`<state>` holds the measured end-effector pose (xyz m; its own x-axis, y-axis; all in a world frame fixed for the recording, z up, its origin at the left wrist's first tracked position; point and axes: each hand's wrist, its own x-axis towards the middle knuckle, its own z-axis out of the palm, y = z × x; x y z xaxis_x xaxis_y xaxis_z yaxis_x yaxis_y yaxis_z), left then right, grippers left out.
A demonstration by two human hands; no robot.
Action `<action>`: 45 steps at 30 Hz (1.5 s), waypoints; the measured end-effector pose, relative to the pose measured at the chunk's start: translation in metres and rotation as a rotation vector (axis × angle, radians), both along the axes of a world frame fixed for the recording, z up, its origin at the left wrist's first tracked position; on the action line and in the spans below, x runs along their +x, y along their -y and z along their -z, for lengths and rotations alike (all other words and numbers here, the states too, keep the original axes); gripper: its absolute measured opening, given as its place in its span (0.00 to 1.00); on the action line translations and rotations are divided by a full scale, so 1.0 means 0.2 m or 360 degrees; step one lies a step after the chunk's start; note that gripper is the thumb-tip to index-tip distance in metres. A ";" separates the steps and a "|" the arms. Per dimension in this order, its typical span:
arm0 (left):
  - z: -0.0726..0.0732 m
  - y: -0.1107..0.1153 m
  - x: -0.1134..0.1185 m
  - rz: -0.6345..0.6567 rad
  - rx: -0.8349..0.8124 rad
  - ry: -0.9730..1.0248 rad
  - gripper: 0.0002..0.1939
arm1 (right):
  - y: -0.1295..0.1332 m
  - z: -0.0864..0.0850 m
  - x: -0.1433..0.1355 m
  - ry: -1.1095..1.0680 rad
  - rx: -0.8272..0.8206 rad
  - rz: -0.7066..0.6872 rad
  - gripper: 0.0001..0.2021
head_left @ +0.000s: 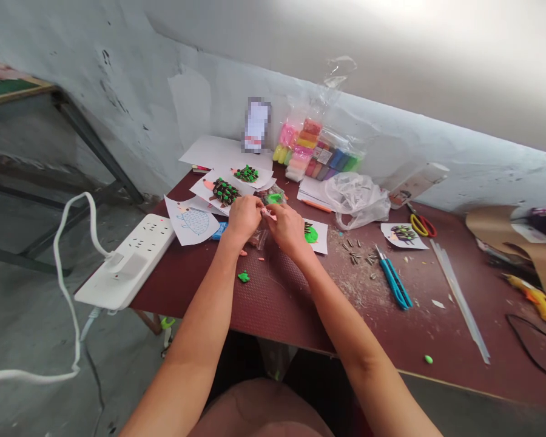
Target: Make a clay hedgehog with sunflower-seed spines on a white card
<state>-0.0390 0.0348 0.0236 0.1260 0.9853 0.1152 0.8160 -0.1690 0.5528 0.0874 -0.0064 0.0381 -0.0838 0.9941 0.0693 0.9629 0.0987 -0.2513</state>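
Near the middle of the dark red table, my left hand [246,217] and my right hand [287,226] meet fingertip to fingertip. Both are closed around a small pale pink thing [267,213], too small to make out well. Just right of my right hand lies a white card with a green clay shape [311,234] and dark seeds, partly hidden by that hand. Beyond my left hand are cards with hedgehogs of seeds and green clay [224,191]. A green clay bit [243,277] lies below the hands.
A white power strip [130,261] sits at the left edge, by a blue hedgehog drawing [193,222]. Packs of coloured clay [318,152] and a plastic bag [359,197] stand behind. Teal tweezers [395,280], scattered seeds [355,250], scissors [421,223], glue sticks [460,300] and a glue gun [534,297] lie right.
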 end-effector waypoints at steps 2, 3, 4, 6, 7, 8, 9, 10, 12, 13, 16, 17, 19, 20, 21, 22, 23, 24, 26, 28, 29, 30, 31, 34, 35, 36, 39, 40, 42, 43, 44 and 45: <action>0.00 0.01 0.00 0.0011 -0.0003 0.0004 0.16 | 0.06 -0.01 0.01 0.0017 -0.0049 -0.0007 0.15; -0.01 0.01 -0.01 0.0011 0.0000 0.0007 0.16 | 0.08 -0.01 0.01 0.0039 -0.0122 0.0009 0.15; -0.01 0.01 -0.01 0.0006 0.0006 0.0012 0.17 | 0.11 -0.01 0.00 0.0052 -0.0206 0.0018 0.15; -0.01 0.02 -0.01 -0.0017 0.0027 0.0024 0.18 | 0.14 0.01 -0.01 0.0013 -0.0315 0.0017 0.17; -0.02 0.02 -0.01 -0.0028 0.0038 0.0034 0.19 | 0.15 0.02 -0.02 -0.0039 -0.0329 0.0023 0.16; -0.02 0.03 -0.01 -0.0039 0.0047 0.0047 0.19 | 0.15 0.04 -0.03 -0.0107 -0.0323 0.0043 0.13; -0.02 0.03 -0.02 -0.0051 0.0054 0.0068 0.19 | 0.15 0.05 -0.03 -0.0189 -0.0305 0.0067 0.11; -0.02 0.03 -0.02 -0.0063 0.0060 0.0097 0.18 | 0.15 0.06 -0.03 -0.0283 -0.0285 0.0090 0.09; -0.02 0.02 -0.02 -0.0066 0.0064 0.0210 0.16 | 0.15 0.08 -0.02 -0.0504 -0.0233 0.0082 0.07; -0.02 0.02 -0.02 -0.0044 0.0056 0.0307 0.15 | 0.15 0.09 -0.01 -0.0626 -0.0195 0.0039 0.07; -0.03 0.01 -0.03 0.0189 -0.0038 0.0716 0.11 | 0.16 0.08 0.04 -0.0979 -0.0032 -0.0122 0.08; -0.04 0.01 -0.03 0.0314 -0.0095 0.0849 0.13 | 0.16 0.08 0.07 -0.1080 0.0020 -0.0148 0.08; -0.06 0.02 -0.05 0.0565 -0.0246 0.1042 0.20 | 0.16 0.07 0.12 -0.1271 0.0079 -0.0143 0.09; -0.07 0.03 -0.05 0.0663 -0.0345 0.1100 0.22 | 0.16 0.06 0.14 -0.1371 0.0087 -0.0126 0.10; -0.07 0.03 -0.06 0.0723 -0.0446 0.1135 0.23 | 0.16 0.06 0.16 -0.1477 0.0082 -0.0108 0.12; -0.08 0.04 -0.07 0.0775 -0.0510 0.1156 0.22 | 0.16 0.06 0.19 -0.1581 0.0073 -0.0091 0.13; -0.09 0.05 -0.07 0.0814 -0.0532 0.1181 0.18 | 0.15 0.06 0.20 -0.1675 0.0063 -0.0071 0.14; -0.10 0.06 -0.08 0.0843 -0.0542 0.1207 0.16 | 0.15 0.06 0.22 -0.1753 0.0059 -0.0050 0.15; -0.10 0.06 -0.08 0.0861 -0.0559 0.1237 0.12 | 0.15 0.06 0.24 -0.1851 0.0088 0.0000 0.16; -0.10 0.07 -0.07 0.0832 -0.0603 0.1250 0.11 | 0.16 0.07 0.24 -0.1903 0.0147 0.0055 0.17; -0.10 0.07 -0.07 0.0809 -0.0627 0.1256 0.10 | 0.16 0.07 0.24 -0.1927 0.0163 0.0077 0.17; -0.10 0.07 -0.07 0.0790 -0.0646 0.1266 0.10 | 0.16 0.07 0.24 -0.1951 0.0167 0.0090 0.18; -0.10 0.07 -0.06 0.0782 -0.0660 0.1278 0.09 | 0.17 0.07 0.24 -0.1967 0.0151 0.0089 0.18; -0.11 0.07 -0.06 0.0826 -0.0685 0.1277 0.08 | 0.17 0.06 0.24 -0.1953 0.0048 0.0023 0.19; -0.11 0.07 -0.05 0.0840 -0.0686 0.1263 0.08 | 0.17 0.06 0.24 -0.1941 0.0025 -0.0001 0.19; -0.11 0.07 -0.05 0.0839 -0.0684 0.1249 0.08 | 0.17 0.05 0.24 -0.1935 0.0011 -0.0017 0.18; -0.11 0.08 -0.04 0.0760 -0.0663 0.1251 0.09 | 0.17 0.05 0.24 -0.1938 0.0013 -0.0022 0.16; -0.10 0.08 -0.04 0.0739 -0.0658 0.1261 0.10 | 0.17 0.05 0.24 -0.1929 0.0017 -0.0011 0.16; -0.10 0.08 -0.03 0.0739 -0.0651 0.1266 0.11 | 0.17 0.06 0.23 -0.1900 0.0038 0.0035 0.15; -0.10 0.08 -0.03 0.0750 -0.0653 0.1267 0.11 | 0.17 0.06 0.23 -0.1886 0.0051 0.0066 0.15; -0.09 0.07 -0.03 0.0763 -0.0657 0.1273 0.10 | 0.16 0.07 0.23 -0.1876 0.0058 0.0100 0.14; -0.09 0.07 -0.03 0.0777 -0.0666 0.1286 0.10 | 0.16 0.07 0.24 -0.1871 0.0056 0.0132 0.14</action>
